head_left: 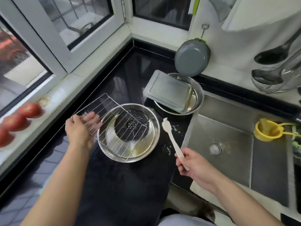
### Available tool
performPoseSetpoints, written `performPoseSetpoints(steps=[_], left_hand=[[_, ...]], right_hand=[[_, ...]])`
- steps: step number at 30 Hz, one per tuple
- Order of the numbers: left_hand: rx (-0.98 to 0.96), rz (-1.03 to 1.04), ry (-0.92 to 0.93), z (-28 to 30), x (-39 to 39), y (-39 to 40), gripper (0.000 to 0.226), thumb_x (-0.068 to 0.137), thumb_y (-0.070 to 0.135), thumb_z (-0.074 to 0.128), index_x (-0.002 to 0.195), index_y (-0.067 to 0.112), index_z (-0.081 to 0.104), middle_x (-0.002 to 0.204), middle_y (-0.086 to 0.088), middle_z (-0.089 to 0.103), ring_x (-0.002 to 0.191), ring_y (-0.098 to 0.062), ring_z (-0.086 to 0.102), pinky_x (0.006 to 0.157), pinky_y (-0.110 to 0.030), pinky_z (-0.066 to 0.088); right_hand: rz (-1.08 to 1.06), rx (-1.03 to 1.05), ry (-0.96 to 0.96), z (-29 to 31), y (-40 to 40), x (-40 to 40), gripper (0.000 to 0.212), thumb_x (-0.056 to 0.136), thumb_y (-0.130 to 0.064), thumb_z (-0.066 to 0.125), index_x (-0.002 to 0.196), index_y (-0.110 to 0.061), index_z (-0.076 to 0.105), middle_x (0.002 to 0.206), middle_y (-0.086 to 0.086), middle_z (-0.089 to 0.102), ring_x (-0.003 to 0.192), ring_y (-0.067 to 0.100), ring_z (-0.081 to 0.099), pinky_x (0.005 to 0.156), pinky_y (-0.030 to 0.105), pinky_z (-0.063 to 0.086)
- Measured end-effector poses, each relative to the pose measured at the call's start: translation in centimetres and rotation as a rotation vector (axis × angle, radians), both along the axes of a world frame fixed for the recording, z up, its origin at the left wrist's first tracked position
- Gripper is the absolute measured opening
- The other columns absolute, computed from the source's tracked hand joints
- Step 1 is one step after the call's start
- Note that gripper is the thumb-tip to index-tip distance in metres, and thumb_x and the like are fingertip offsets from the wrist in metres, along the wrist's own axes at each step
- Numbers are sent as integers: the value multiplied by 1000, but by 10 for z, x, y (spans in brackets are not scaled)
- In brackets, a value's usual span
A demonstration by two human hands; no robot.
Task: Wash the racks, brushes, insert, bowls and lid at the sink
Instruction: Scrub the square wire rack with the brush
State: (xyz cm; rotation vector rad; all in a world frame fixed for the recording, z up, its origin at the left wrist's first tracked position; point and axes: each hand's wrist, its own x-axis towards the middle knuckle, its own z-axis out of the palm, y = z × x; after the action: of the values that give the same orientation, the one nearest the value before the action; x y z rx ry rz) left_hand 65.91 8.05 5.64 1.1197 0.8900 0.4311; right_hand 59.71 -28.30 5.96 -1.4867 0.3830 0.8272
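- The black tabletop point(123, 185) fills the corner below the windows, with water drops near the bowls.
- The steel sink point(228, 144) lies to its right, a yellow strainer point(267, 129) sitting at the basin's far right side.
- The near bowl point(151, 136) stands on the tabletop and holds a dark perforated insert point(138, 121).
- The far bowl point(197, 101) stands behind it, beside the sink, with a rectangular metal lid point(169, 92) tilted across its rim.
- The wire rack point(112, 128) slants over the near bowl, its far end raised.
- The left hand point(79, 128) supports the rack's left edge with nearly straight fingers.
- The right hand point(190, 162) grips the handle of a white brush point(169, 132), bristles pointing toward the bowls.
- 3 tomatoes point(29, 110) sit on the window ledge at left.
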Motion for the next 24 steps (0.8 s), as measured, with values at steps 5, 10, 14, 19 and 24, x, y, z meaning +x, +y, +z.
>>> performPoseSetpoints(steps=[5,10,14,19,24], left_hand=[[-221,245,-44,-13,-31,-9,19,112,16,23,115,5,38,116,-25,67,92,-33,77,72,-44,66],[-223,335,99,-40,-53,-31,30,112,18,25,94,10,48,95,-11,67,71,-19,68,56,-29,57],[-15,293,372,-55,-56,-45,31,108,25,36,95,17,63,87,-3,58,70,-17,51,62,-31,42],[-308,215,282,-66,-69,-54,22,101,9,44,88,16,60,97,-2,67,77,-18,62,65,-31,53],[-377,136,249,-63,-95,-88,25,109,12,39,94,14,59,99,-2,67,94,-21,65,97,-45,49]], right_hand=[[-51,-30,-8,5,-23,-11,19,98,6,43,95,-7,56,72,4,48,55,12,37,55,25,33],[-70,-103,-28,-4,-41,-26,16,101,-13,53,87,-13,45,70,2,39,52,11,30,52,27,28],[-32,-156,-37,-10,-38,-36,17,104,-24,51,90,-16,46,71,0,35,53,10,29,53,27,28],[-39,-186,-26,-14,-40,-44,20,104,-25,52,88,-15,45,72,1,34,53,11,28,53,28,29],[-122,-221,-6,-18,-50,-40,17,104,-23,54,90,-13,50,68,1,34,52,12,27,52,28,27]])
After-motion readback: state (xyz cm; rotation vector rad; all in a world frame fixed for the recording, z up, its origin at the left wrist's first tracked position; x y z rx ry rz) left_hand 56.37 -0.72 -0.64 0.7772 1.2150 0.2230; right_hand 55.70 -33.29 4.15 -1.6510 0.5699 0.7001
